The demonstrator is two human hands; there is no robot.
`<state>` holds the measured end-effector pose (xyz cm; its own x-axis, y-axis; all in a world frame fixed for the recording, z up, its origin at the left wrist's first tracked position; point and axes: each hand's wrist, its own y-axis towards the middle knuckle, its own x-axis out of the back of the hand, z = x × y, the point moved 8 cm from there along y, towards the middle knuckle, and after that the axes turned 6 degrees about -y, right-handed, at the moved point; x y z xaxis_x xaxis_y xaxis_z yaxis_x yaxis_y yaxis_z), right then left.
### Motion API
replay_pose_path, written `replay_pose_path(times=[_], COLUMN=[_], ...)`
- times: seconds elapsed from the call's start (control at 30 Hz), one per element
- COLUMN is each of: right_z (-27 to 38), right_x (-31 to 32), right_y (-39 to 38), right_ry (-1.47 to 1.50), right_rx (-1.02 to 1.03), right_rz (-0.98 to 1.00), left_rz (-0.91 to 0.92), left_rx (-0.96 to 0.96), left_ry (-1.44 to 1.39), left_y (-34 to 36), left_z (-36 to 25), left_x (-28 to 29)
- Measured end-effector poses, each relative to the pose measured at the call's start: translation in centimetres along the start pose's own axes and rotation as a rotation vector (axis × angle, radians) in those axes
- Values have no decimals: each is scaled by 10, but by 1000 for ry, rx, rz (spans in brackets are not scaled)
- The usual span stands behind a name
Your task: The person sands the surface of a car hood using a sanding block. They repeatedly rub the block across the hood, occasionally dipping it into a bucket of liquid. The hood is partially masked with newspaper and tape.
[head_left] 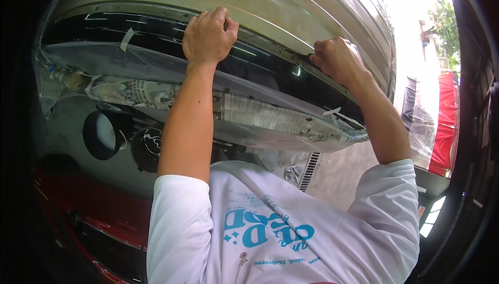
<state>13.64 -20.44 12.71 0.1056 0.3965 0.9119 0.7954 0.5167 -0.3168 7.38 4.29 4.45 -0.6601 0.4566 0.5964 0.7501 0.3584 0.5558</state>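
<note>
The tan panel (280, 8), across the top of the frame, is probably heavy, stiff and slippery on its face; its edge (275, 43) seems the better hold. The glossy black band (260, 59) below may scratch easily. Left hand (210, 37), top centre, and right hand (338, 60), upper right, are curled there; whether clamped, I cannot tell

between left grip (209, 37) and right grip (340, 61): passage over black panel (260, 63); below: newspaper (247, 109) (bulky) obstructs
</note>
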Motion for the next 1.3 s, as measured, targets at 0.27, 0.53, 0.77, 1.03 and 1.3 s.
replay_pose_path(times=[0.27,0.53,0.77,1.03,1.3], right_z=[-39,2,-30,-13,-28], right_x=[-20,-3,-22,-6,-18], right_y=[60,2,68,-15,29], right_ry=[143,-38,94,-14,73], right_rx=[23,6,83,-85,41], right_rz=[419,4,377,-43,172], left_rz=[36,-2,23,-19,-27], left_rx=[-2,31,5,19,-35], left_ry=[-28,-29,-56,9,-8], left_y=[4,-1,0,4,-3], left_z=[-5,0,-5,0,-2], left_x=[-4,0,-4,0,-3])
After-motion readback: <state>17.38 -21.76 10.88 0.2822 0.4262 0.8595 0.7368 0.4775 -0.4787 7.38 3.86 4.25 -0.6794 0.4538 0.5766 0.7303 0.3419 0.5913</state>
